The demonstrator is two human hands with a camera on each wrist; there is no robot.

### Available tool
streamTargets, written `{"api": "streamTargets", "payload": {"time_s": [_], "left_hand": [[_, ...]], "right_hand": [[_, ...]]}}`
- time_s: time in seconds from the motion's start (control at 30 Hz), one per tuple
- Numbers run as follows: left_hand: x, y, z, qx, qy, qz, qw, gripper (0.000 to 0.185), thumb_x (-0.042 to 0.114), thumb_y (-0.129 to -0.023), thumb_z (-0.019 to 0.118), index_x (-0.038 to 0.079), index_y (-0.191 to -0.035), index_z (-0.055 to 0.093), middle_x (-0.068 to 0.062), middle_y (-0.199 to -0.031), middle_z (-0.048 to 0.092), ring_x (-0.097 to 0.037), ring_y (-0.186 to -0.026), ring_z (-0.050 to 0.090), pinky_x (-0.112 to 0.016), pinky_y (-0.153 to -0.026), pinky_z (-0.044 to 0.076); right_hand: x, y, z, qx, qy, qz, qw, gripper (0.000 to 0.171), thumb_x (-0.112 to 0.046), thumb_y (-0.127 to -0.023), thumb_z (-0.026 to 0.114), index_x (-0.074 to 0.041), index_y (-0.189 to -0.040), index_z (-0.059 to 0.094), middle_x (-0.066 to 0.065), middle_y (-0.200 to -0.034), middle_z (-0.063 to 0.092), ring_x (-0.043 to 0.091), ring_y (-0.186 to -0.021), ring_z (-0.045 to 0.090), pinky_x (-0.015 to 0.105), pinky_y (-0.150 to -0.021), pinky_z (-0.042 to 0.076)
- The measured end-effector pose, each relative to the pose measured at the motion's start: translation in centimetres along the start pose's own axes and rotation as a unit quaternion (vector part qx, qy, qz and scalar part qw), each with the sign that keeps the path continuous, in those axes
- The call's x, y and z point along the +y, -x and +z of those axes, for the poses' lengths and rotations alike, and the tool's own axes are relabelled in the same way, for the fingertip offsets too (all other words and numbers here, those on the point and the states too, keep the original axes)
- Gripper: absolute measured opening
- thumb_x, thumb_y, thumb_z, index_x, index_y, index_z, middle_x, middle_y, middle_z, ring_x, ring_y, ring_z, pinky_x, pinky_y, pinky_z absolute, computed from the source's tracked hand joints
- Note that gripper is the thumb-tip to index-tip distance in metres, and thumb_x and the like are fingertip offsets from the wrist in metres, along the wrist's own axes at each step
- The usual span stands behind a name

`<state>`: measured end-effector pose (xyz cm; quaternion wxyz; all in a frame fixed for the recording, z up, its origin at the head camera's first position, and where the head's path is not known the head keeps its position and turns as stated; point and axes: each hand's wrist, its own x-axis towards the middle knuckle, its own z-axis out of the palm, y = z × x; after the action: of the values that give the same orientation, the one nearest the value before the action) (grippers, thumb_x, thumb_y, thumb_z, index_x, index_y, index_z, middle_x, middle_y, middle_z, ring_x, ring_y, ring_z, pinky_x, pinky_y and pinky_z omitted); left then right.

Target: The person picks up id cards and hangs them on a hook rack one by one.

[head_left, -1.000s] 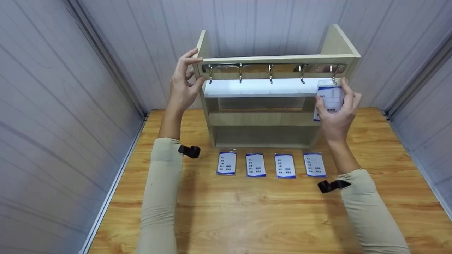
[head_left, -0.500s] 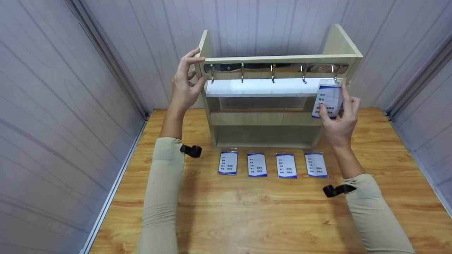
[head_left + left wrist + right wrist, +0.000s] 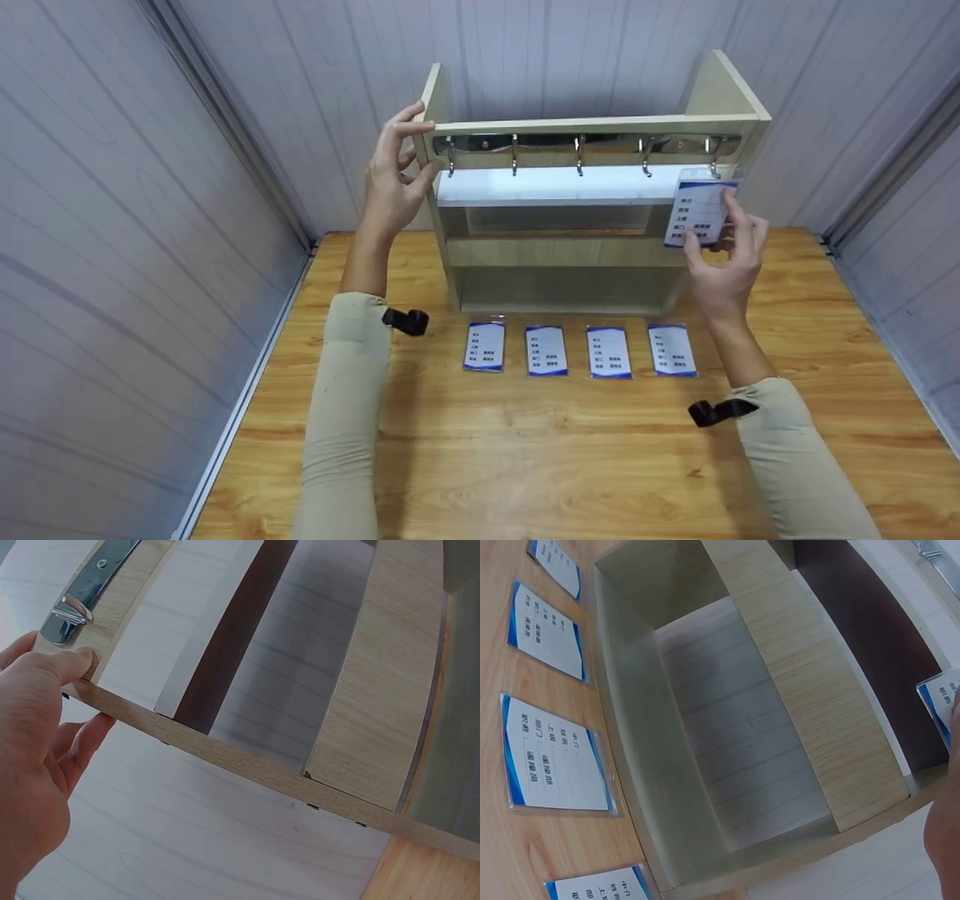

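In the head view, my right hand (image 3: 726,262) holds a white-and-blue ID badge (image 3: 699,210) in a clear sleeve, with the thumb low on its front and the index finger at its right edge. The badge's top lies at the rightmost metal hook (image 3: 714,159); whether the hook passes through its slot I cannot tell. Only a corner of this badge (image 3: 937,699) shows in the right wrist view. My left hand (image 3: 394,176) grips the left side panel of the wooden shelf (image 3: 525,253); in the left wrist view, its thumb presses the front beside a hook (image 3: 73,611).
A metal rail (image 3: 547,144) with several hooks runs across the shelf's upper front. Several more ID badges (image 3: 546,351) lie in a row on the wooden table (image 3: 517,450) before the shelf. Grey panel walls (image 3: 90,247) stand at the back and both sides.
The right index finger has slid from the badge's top corner down its right edge, and the thumb has moved lower. The badge's front has turned more into view. The left hand keeps its grip.
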<state>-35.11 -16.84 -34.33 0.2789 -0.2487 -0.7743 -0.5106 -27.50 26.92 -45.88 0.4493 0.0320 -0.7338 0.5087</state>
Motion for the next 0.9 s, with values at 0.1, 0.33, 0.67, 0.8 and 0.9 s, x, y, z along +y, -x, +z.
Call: {"api": "streamTargets", "payload": {"time_s": [0.1,0.33,0.67,0.8,0.9], "left_hand": [[0.0,0.0,0.0,0.000,-0.002,-0.001,1.0000,0.043,0.003,-0.103,0.075,0.004,-0.144,0.063,-0.014,-0.175,0.050,-0.027,-0.163,0.051,-0.057,-0.113,0.064],[0.0,0.1,0.1,-0.001,-0.007,-0.004,1.0000,0.043,0.003,-0.103,0.074,0.005,-0.145,0.063,-0.012,-0.176,0.050,-0.028,-0.163,0.052,-0.053,-0.108,0.068],[0.0,0.1,0.0,0.001,-0.004,-0.005,1.0000,0.044,0.001,-0.102,0.074,0.005,-0.145,0.063,-0.012,-0.176,0.049,-0.029,-0.162,0.052,-0.055,-0.110,0.066],[0.1,0.2,0.0,0.000,-0.002,-0.007,1.0000,0.044,0.002,-0.102,0.075,0.005,-0.144,0.063,-0.012,-0.176,0.049,-0.027,-0.161,0.053,-0.056,-0.112,0.065],[0.1,0.2,0.1,-0.001,0.001,-0.009,1.0000,0.044,0.002,-0.102,0.076,0.005,-0.145,0.063,-0.012,-0.176,0.049,-0.026,-0.161,0.053,-0.059,-0.115,0.063]], "right_hand": [[0.2,0.2,-0.3,-0.003,0.007,-0.002,1.000,0.066,-0.003,-0.096,0.081,-0.008,-0.159,0.061,-0.017,-0.126,0.045,0.000,-0.109,0.053,0.016,-0.087,0.048],[0.7,0.5,-0.7,-0.009,0.004,-0.006,1.000,0.066,-0.003,-0.096,0.080,-0.007,-0.159,0.062,-0.015,-0.128,0.046,0.001,-0.111,0.053,0.016,-0.089,0.048],[1.7,1.3,-1.5,-0.015,-0.006,-0.010,1.000,0.065,0.001,-0.094,0.080,-0.006,-0.157,0.064,-0.018,-0.134,0.050,-0.001,-0.120,0.058,0.017,-0.092,0.047],[1.9,1.7,-1.9,-0.026,-0.017,-0.008,0.999,0.066,0.003,-0.094,0.081,-0.005,-0.157,0.063,-0.008,-0.140,0.057,0.000,-0.126,0.061,0.019,-0.095,0.049],[2.0,1.9,-2.3,-0.032,-0.032,-0.007,0.999,0.067,0.007,-0.093,0.080,-0.003,-0.157,0.063,-0.009,-0.143,0.059,0.002,-0.129,0.062,0.020,-0.096,0.051]]}}
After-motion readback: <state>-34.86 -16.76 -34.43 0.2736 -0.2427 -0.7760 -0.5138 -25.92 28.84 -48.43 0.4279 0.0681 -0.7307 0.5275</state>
